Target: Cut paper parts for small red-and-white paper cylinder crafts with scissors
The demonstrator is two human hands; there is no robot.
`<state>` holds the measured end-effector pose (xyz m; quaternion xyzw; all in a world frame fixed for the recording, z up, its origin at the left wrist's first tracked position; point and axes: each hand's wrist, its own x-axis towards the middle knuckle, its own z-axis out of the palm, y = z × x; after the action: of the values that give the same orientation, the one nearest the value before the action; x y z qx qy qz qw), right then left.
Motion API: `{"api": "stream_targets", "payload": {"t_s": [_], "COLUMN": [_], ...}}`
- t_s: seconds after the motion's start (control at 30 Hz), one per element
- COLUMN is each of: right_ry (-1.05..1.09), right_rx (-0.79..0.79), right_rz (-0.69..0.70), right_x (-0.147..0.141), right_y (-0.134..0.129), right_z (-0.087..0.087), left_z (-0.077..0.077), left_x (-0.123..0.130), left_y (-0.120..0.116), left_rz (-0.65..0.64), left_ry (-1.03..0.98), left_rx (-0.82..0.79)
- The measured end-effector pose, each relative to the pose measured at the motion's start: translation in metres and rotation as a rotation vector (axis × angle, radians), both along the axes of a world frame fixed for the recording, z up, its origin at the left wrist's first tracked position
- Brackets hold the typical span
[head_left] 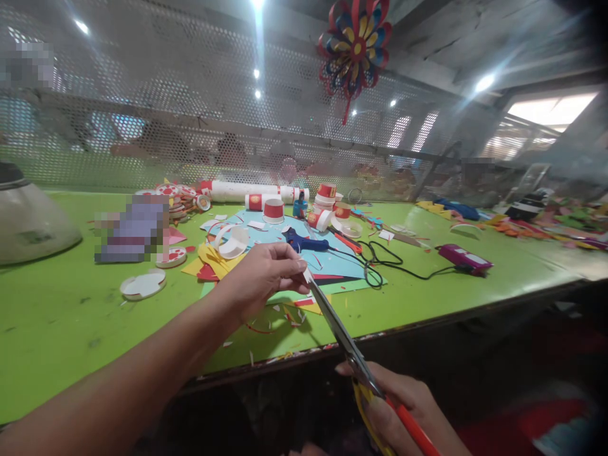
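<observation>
My left hand [270, 275] pinches a small white piece of paper [308, 275] between thumb and fingers, above the near part of the table. My right hand [403, 405] grips the handles of a pair of scissors [339, 329] with long metal blades and red and yellow handles. The blade tips reach the paper right at my left fingertips. Behind my left hand a blue glue gun [306, 242] lies on light blue sheets [339, 259]. Bits of cut paper [294, 316] are scattered below my left hand.
On the green table [199, 329] stand red and white paper cups [273, 211], a long white tube [247, 191] and cut cup rings [231, 242]. A black cable [394, 263] runs to a purple box [464, 259]. A perforated metal screen [199, 114] rises behind. A paper flower [357, 49] hangs above.
</observation>
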<state>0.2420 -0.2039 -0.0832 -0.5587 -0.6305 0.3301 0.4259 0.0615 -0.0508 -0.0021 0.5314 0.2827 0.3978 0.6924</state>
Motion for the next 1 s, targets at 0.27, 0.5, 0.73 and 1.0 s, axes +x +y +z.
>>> {"api": "stream_targets", "payload": {"t_s": [0.27, 0.5, 0.73, 1.0], "right_ry": [-0.028, -0.1, -0.151, -0.129], "right_rx": [0.029, 0.053, 0.121, -0.023], "right_rz": [-0.003, -0.003, -0.007, 0.241], "right_x": [0.002, 0.006, 0.004, -0.003], "right_y": [-0.001, -0.001, 0.0, 0.0], "right_z": [0.004, 0.004, 0.006, 0.02], "left_z": [0.0, 0.0, -0.004, -0.003], "left_x": [0.0, 0.0, 0.002, 0.001], "left_y": [0.001, 0.0, 0.002, 0.004], "left_rz": [-0.006, -0.006, 0.0, 0.093], "left_ry": [0.012, 0.031, 0.025, 0.041], "left_rx": [0.007, 0.008, 0.015, 0.011]}}
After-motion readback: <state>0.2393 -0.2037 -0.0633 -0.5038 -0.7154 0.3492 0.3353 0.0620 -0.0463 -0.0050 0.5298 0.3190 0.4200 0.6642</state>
